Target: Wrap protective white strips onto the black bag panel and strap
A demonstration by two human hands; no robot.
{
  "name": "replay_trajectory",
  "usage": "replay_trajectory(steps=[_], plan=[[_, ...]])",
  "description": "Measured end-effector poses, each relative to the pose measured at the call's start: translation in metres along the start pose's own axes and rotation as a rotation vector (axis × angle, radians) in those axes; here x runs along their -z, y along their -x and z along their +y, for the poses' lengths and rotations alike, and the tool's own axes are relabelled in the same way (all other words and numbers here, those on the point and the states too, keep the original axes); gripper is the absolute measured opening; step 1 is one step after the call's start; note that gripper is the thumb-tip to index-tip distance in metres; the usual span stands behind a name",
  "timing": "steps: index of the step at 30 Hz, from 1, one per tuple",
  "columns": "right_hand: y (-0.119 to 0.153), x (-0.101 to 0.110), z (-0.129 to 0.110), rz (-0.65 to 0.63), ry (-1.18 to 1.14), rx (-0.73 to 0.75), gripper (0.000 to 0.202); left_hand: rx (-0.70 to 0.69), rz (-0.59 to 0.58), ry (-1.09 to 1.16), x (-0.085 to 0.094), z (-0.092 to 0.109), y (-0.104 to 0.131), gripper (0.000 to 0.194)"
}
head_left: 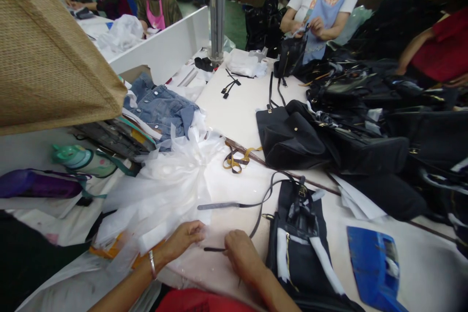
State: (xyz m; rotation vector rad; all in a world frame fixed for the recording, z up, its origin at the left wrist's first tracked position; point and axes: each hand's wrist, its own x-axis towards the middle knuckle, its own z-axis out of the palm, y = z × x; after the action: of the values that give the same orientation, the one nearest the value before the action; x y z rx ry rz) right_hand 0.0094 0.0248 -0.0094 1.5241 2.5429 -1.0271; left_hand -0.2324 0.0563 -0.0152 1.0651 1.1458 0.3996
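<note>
My right hand is closed round a thin black strap, whose end pokes out to the left of the fingers. My left hand, with a bracelet at the wrist, has its thumb and fingers drawn together; anything between them is too small to make out. To the right lies a black bag with a gold zipper and white wrapping on its straps. Another strap, partly covered at its end, loops from the bag over the table. Thin white wrapping sheets are heaped beyond my left hand.
A blue plastic dustpan-like piece lies at the right. Black bags are piled along the table's right side. Yellow-and-black strips lie mid-table. A denim garment and bottles are at the left. A co-worker handles a bag opposite.
</note>
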Motion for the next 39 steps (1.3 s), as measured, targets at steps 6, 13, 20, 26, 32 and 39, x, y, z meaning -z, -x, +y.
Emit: replay_trajectory(steps=[6,13,20,26,32,39], plan=[[0.020,0.041,0.016,0.105,-0.450,-0.242,0.012,-0.014,-0.003,-0.033,0.001,0.003,0.001,0.021],[0.011,0.043,0.008,0.091,-0.326,-0.214,0.010,-0.048,0.002,-0.130,-0.007,0.020,0.002,0.020],[0.011,0.052,0.006,0.045,-0.263,-0.126,0.013,-0.062,0.003,-0.198,-0.014,0.020,0.002,0.021],[-0.006,0.043,0.000,0.044,-0.151,-0.032,0.014,-0.029,-0.029,-0.188,-0.028,0.010,-0.002,0.028],[-0.014,0.036,0.002,0.019,-0.136,0.011,0.018,-0.081,-0.012,-0.337,-0.034,0.009,-0.004,0.036],[-0.005,0.039,0.007,-0.033,-0.239,0.056,0.039,-0.150,-0.034,-0.621,-0.048,0.017,-0.016,0.023]])
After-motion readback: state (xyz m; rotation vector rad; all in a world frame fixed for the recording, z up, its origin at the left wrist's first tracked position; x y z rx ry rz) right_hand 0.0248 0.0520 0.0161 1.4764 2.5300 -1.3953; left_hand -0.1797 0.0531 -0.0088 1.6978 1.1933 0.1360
